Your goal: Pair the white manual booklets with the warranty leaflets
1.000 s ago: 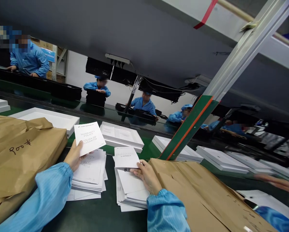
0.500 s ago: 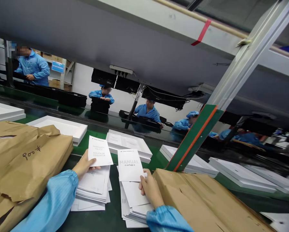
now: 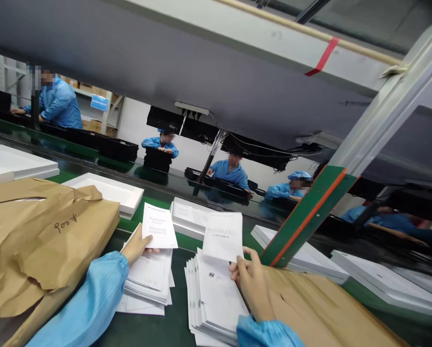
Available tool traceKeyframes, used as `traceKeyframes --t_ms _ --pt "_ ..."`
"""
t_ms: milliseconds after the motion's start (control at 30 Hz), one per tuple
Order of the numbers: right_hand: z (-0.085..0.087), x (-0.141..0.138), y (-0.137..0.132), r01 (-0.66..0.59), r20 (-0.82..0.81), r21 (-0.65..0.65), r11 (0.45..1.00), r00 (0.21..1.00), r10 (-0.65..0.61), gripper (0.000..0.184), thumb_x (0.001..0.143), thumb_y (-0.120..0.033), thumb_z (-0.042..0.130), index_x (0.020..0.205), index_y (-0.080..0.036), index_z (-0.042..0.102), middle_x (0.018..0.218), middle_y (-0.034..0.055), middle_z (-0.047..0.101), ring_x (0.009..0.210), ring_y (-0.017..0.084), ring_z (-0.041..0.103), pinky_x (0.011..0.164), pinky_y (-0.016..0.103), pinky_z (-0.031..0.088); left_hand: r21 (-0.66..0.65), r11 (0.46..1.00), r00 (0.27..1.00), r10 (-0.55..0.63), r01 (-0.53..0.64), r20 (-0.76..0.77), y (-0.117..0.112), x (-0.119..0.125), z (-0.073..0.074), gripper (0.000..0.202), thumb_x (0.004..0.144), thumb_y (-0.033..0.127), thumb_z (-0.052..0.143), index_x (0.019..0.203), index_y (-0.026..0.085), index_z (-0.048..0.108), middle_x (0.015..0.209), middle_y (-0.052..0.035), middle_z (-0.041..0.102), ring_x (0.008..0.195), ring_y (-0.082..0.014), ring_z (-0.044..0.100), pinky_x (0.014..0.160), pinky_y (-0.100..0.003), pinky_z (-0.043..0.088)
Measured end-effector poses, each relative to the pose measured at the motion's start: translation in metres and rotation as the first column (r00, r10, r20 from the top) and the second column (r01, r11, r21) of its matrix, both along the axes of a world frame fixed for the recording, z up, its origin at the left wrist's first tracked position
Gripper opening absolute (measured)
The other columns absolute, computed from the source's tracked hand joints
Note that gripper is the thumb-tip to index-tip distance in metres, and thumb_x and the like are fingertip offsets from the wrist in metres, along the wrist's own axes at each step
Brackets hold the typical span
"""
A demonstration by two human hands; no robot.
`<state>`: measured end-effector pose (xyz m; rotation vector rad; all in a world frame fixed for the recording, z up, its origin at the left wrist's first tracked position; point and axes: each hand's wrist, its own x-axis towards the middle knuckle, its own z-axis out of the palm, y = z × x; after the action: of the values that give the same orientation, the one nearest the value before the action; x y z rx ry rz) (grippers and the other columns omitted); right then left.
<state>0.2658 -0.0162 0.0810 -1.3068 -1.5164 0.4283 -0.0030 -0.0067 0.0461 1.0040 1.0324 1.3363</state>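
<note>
"White paper was in both hands, wasn't it?"

"Yes. The left hand [image 3: 138, 246] pinched the warranty leaflet [image 3: 160, 225] near its bottom left corner, over a pile of leaflets [image 3: 149, 275]. The right hand [image 3: 252, 282] pinched the manual [image 3: 222, 236] by its bottom right corner."

"What had just changed?"

"Half a second before, the manual was closer to the warranty leaflet. Then it had moved to the right, and its words went blurry."

"What did that mean?"

"It looked lifted off the far end of its pile of booklets [image 3: 219, 301], so each hand had one paper. A shallow white box [image 3: 187, 217] sat behind, partly hidden by the manual. A brown paper parcel [image 3: 67, 241] lay left of both piles."
</note>
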Motion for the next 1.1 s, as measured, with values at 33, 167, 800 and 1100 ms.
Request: traceKeyframes --t_ms 33,167,800,1100 --pt "0.001 -0.003 -0.001 -0.038 -0.054 0.003 0.999 0.998 0.038 0.026 0.071 -0.039 0.040 0.087 -0.020 0.035 0.045 -0.0052 0.051 0.037 0.012 0.049 0.040 0.023 0.038 -0.001 1.000 1.000 0.004 -0.004 0.001 0.000 0.000 0.000 0.034 0.070 0.019 0.046 0.100 0.019 0.031 0.099 -0.0106 0.053 0.050 -0.0072 0.056 0.040 -0.014 0.037" --pt "-0.007 -0.020 -0.001 -0.172 -0.112 -0.099 0.980 0.981 0.161 0.024 0.070 -0.039 0.040 0.084 -0.020 0.034 0.044 -0.0053 0.052 0.033 0.011 0.048 0.036 0.021 0.036 -0.020 1.000 1.000 -0.014 0.014 0.004 -0.001 -0.001 0.000 0.034 0.071 0.019 0.046 0.101 0.020 0.031 0.102 -0.0114 0.051 0.050 -0.0075 0.056 0.042 -0.015 0.038" --pt "-0.034 -0.086 -0.023 -0.366 -0.174 -0.243 0.898 0.928 0.331 0.017 0.074 -0.036 0.037 0.080 -0.021 0.032 0.042 -0.0091 0.048 0.028 0.007 0.043 0.031 0.016 0.030 0.217 0.926 0.935 0.337 -0.308 -0.110 -0.002 0.017 -0.012 0.036 0.073 0.029 0.038 0.109 0.023 0.034 0.108 -0.0057 0.047 0.097 -0.0177 0.046 0.075 -0.029 0.040" --pt "-0.033 -0.092 -0.029 -0.588 -0.441 -0.301 0.750 0.784 0.437 0.027 0.073 -0.043 0.038 0.081 -0.018 0.036 0.040 -0.0077 0.047 0.027 0.005 0.040 0.029 0.014 0.019 0.418 0.819 0.826 0.514 -0.393 -0.231 -0.018 0.026 0.004 0.041 0.071 0.034 0.042 0.109 0.021 0.035 0.102 -0.0050 0.051 0.095 -0.0187 0.047 0.078 -0.030 0.038"
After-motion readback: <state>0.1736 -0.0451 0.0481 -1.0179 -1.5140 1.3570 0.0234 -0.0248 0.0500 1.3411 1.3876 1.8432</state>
